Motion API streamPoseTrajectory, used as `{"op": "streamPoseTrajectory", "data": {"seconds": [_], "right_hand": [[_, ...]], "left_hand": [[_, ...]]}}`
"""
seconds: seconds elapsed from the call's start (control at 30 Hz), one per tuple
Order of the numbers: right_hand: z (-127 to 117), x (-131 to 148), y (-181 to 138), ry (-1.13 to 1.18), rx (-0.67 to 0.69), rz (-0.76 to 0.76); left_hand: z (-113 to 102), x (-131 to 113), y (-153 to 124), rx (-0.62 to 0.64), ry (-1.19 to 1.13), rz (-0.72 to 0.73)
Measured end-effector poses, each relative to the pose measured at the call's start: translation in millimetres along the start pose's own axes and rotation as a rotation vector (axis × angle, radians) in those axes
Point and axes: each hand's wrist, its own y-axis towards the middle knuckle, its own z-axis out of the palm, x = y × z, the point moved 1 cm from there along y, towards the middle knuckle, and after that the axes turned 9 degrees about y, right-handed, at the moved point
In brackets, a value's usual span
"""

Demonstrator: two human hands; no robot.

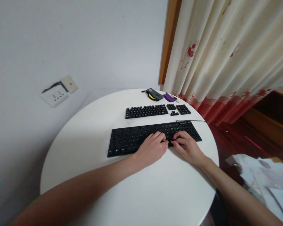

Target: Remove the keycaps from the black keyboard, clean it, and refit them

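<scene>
A black keyboard (pixel 132 139) lies across the round white table (pixel 155 194); its top looks like rows of bare dots. My left hand (pixel 152 147) rests on its lower middle with the fingers curled under. My right hand (pixel 187 146) sits just to the right, fingers bent and pointing left. The fingertips of both hands meet over the keys. Whatever they pinch is too small to see. Behind the keyboard, a set of black keycaps (pixel 146 111) is laid out in keyboard order, with smaller groups (pixel 183 109) to its right.
At the table's far edge lie a grey and yellow tool (pixel 154 94) and a purple object (pixel 169 97). A thin cable (pixel 193 120) runs off to the right. A wall socket (pixel 54 95) is on the left, a flowered curtain (pixel 226 62) on the right, and papers (pixel 261 175) are at the lower right.
</scene>
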Motion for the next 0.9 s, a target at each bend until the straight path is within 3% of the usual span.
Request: {"op": "streamPoseTrajectory", "data": {"seconds": [0.17,0.4,0.67,0.9], "right_hand": [[0.6,1.4,-1.1,0.035,-0.047,-0.004],[-4.5,-1.5,-2.7,0.033,-0.235,0.03],[-2.6,4.8,-0.8,0.041,-0.051,-0.012],[-0.5,3.6,-0.6,0.037,-0.031,-0.012]], "left_hand": [[0.8,0.0,-0.6,0.0,-0.03,-0.025],[2.0,3.9,0.1,-0.024,-0.029,-0.094],[2.8,1.9,2.3,0.033,0.002,-0.03],[4.2,1.9,3.3,0.055,0.0,-0.014]]}}
